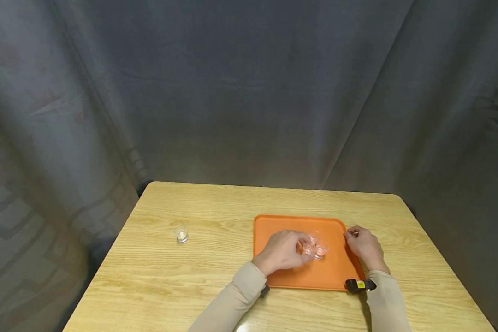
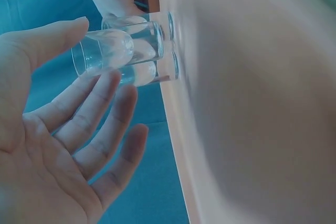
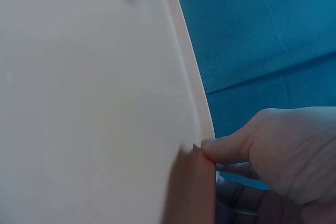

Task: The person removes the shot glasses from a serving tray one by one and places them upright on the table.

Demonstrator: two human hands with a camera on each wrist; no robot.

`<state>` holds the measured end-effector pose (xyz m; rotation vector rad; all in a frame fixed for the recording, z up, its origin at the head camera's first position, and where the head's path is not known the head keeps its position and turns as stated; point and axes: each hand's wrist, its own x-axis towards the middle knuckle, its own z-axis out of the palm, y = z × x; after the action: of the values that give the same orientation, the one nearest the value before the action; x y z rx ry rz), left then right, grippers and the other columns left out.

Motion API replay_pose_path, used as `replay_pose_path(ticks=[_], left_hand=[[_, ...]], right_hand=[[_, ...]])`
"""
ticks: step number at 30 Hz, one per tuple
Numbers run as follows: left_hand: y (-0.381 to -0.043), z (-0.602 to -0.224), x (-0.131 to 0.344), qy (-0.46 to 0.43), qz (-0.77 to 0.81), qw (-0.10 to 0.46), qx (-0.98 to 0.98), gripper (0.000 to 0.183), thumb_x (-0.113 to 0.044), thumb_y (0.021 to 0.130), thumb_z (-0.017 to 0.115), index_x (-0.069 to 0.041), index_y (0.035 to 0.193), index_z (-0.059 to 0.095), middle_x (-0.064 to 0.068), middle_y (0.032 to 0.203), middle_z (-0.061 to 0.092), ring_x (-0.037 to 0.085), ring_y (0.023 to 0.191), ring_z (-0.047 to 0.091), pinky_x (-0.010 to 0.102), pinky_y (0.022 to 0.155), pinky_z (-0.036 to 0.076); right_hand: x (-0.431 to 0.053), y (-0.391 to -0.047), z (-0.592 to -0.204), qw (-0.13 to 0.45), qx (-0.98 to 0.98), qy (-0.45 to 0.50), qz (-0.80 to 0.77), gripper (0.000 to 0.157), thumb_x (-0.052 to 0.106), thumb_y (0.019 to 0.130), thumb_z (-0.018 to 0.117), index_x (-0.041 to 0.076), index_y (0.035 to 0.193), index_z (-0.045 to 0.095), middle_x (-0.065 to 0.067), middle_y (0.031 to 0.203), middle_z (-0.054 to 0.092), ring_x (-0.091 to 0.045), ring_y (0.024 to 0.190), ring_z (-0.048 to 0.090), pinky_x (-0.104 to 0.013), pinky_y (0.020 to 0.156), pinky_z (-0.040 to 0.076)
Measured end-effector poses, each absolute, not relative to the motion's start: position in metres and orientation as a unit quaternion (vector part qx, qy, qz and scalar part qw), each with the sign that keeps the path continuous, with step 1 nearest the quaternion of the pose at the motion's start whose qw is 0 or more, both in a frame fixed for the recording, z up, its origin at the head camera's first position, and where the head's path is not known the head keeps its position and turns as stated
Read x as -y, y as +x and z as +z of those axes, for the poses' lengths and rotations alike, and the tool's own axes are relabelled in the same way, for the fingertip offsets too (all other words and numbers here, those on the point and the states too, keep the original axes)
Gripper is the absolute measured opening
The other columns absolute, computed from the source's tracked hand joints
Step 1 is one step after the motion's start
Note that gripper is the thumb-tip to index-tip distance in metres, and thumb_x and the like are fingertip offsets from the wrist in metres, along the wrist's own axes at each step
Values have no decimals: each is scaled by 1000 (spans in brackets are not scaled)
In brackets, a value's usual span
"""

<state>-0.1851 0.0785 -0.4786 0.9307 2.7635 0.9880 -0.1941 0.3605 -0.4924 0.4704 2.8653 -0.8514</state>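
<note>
An orange tray [image 1: 332, 274] lies on the table, with several small clear shot glasses standing close together on it. My left hand [image 1: 283, 250] is over the tray, its thumb and fingers on either side of the nearest shot glass [image 2: 107, 51], pinching it near the rim. Another shot glass [image 1: 320, 249] stands beside it, and a further one [image 1: 314, 236] sits just behind. At the tray's right side, my right hand [image 1: 365, 246] grips the rim, with the thumb [image 3: 228, 148] on top and the other fingers outside, partly hidden.
A lone shot glass [image 1: 181, 234] stands on the left part of the wooden table [image 1: 149, 281]. Grey curtains [image 1: 240, 101] hang behind the table and along both sides.
</note>
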Motion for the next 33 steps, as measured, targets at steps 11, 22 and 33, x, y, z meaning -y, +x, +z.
replay_pose_path(ticks=[11, 22, 33], left_hand=[[-185, -476, -69, 294, 329, 32, -897, 37, -43, 90, 82, -25, 122, 79, -17, 103, 76, -7, 79, 60, 15, 71, 44], [-182, -468, -55, 305, 320, 23, -897, 35, -42, 93, 79, -24, 123, 78, -14, 107, 76, -2, 84, 62, 17, 71, 45], [-185, -470, -41, 302, 325, 6, -896, 33, -41, 91, 82, -21, 118, 79, -10, 104, 77, 0, 84, 64, 18, 71, 45]], right_hand=[[-359, -194, -490, 70, -943, 161, -282, 42, 28, 110, 52, -6, 133, 60, -29, 118, 67, -37, 95, 60, -42, 77, 48], [-362, -195, -492, 78, -941, 156, -290, 42, 28, 111, 50, -7, 133, 58, -32, 124, 64, -40, 100, 59, -48, 83, 50], [-367, -199, -496, 90, -936, 131, -313, 41, 28, 111, 48, -8, 130, 55, -31, 122, 60, -40, 102, 59, -48, 86, 51]])
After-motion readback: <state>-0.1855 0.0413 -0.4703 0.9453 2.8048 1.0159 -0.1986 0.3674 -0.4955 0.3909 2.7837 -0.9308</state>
